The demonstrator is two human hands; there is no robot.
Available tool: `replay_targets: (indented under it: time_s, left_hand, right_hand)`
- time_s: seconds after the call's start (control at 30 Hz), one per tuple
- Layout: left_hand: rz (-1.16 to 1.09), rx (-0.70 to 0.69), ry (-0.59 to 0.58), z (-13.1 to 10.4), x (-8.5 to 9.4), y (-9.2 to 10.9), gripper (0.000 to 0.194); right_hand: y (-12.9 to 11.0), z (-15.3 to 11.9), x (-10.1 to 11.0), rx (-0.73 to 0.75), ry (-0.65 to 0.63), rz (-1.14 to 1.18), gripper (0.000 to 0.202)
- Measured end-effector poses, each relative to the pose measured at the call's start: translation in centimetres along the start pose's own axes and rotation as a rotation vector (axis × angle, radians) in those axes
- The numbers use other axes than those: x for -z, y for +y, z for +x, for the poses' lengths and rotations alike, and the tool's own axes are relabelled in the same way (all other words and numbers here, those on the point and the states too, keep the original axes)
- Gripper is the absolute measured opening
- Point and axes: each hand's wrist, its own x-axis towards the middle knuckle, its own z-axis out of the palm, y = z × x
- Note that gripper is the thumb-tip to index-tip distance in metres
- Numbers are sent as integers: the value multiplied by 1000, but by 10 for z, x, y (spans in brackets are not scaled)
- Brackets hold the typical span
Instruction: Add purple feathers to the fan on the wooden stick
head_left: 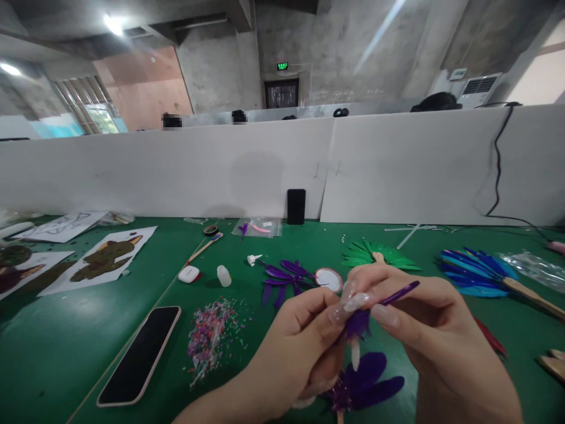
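My left hand (pixel 304 335) is closed, thumb and fingers pinching a purple feather (pixel 358 324) whose pale lower end points down. Touching it at the fingertips, my right hand (pixel 424 321) is also closed. A narrow, dark purple feather (pixel 401 292) sticks out from its pinch toward the upper right. Below both hands lies a purple feather fan (pixel 371 383) with a wooden stick, partly hidden by my left hand. Loose purple feathers (pixel 286 275) lie beyond my left hand, beside a white round disc (pixel 329 280).
Right of the hands are a green feather fan (pixel 392 257) and a blue feather fan (pixel 472 272). On the left lie a phone (pixel 141 356), colourful scraps (pixel 209 335), a small bottle (pixel 223 275), a white case (pixel 189 274) and a toothbrush (pixel 205 247). A white partition (pixel 198 171) borders the table.
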Motion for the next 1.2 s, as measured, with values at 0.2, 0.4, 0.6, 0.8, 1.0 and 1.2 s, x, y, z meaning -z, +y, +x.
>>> replay_targets:
  time_s: [0.2,0.4,0.6,0.8,1.0,1.2]
  left_hand:
    - [4,11,12,0,1,-1,29]
    - [35,2,27,-2,0,0,31]
    - [-8,16,26,-2,-2,1,31]
    - [-21,50,84,-2,-5,3,32]
    - [-67,73,61,-2,-4,3,30]
    - [-74,72,31,-2,-5,4,32]
  right_hand:
    - [3,1,1,-33,-52,60,15]
    - [5,2,4,-43,-64,87,16]
    - [4,2,3,-67,-60,127,14]
    - [4,2,2,-59,-61,101,15]
    - [5,1,3,-76,-64,122,11]
    - [6,2,2,-51,-72,127,13]
